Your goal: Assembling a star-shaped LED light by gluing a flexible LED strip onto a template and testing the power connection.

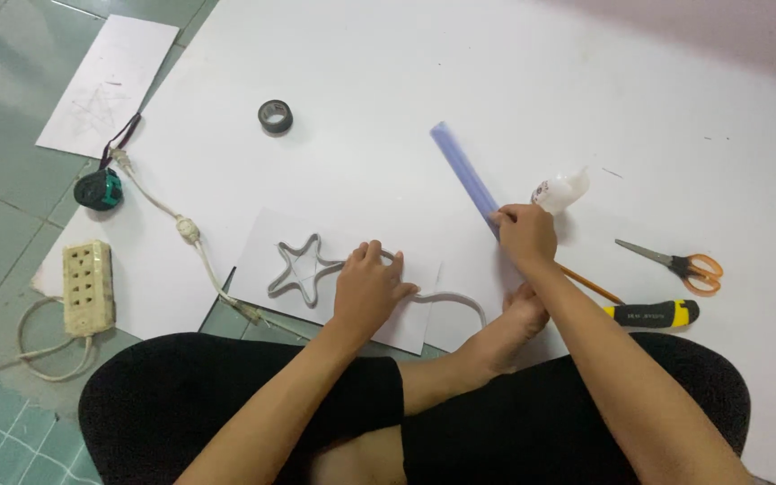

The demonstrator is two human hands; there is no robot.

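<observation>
My left hand (pixel 368 286) rests flat on a small white sheet (pixel 258 260), pressing down a grey strip bent into a star outline (pixel 299 267); the strip's loose tail (pixel 460 300) curves off to the right. My right hand (pixel 524 233) grips the near end of a translucent blue ruler (pixel 462 167) that lies slanted on the large white board (pixel 406 81). A white glue bottle (pixel 560 189) lies just beyond my right hand. I sit cross-legged in black shorts, one bare foot (pixel 514 328) under my right forearm.
A roll of dark tape (pixel 275 117) sits on the board. Orange-handled scissors (pixel 680 264), a pencil (pixel 591 285) and a yellow-black utility knife (pixel 653 313) lie at right. At left are a power strip (pixel 88 287), a knotted cord (pixel 189 229), a green-black object (pixel 98 189) and a sketched paper (pixel 108 83).
</observation>
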